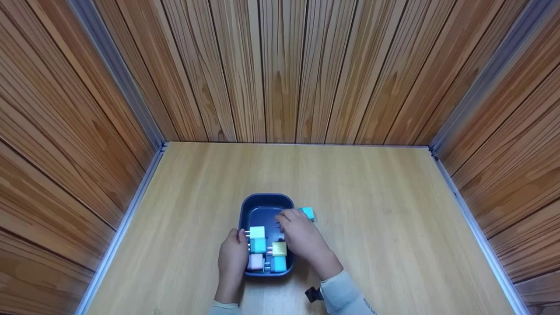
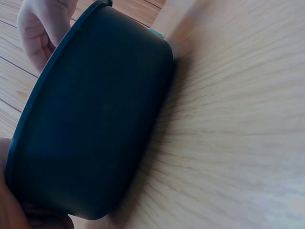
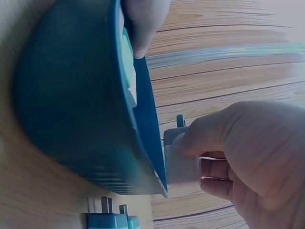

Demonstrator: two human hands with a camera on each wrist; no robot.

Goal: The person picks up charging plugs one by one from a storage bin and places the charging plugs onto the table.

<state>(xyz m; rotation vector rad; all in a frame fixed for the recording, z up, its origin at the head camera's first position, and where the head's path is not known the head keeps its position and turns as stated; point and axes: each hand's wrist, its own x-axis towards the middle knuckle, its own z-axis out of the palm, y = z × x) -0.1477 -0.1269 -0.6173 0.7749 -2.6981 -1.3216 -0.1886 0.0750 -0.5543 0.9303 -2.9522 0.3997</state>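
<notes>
A dark blue plastic basin (image 1: pixel 266 200) stands on the table, with several plug-in chargers in its near half: white (image 1: pixel 257 232), cyan (image 1: pixel 258 246), pink (image 1: pixel 255 261), yellow (image 1: pixel 279 249) and blue (image 1: pixel 280 264). My left hand (image 1: pixel 232 254) grips the basin's left rim, thumb over the inside. Between thumb and fingers my right hand (image 1: pixel 301 234) pinches a pale charger (image 3: pixel 182 162), its prong showing in the right wrist view. That charger is at the basin's rim; the right hand mostly hides it in the head view.
A cyan-and-blue charger (image 1: pixel 308 213) lies on the table (image 1: pixel 372 210) just right of the basin, prongs visible in the right wrist view. Wood-panelled walls (image 1: pixel 280 74) with metal edging enclose the table at the back and both sides.
</notes>
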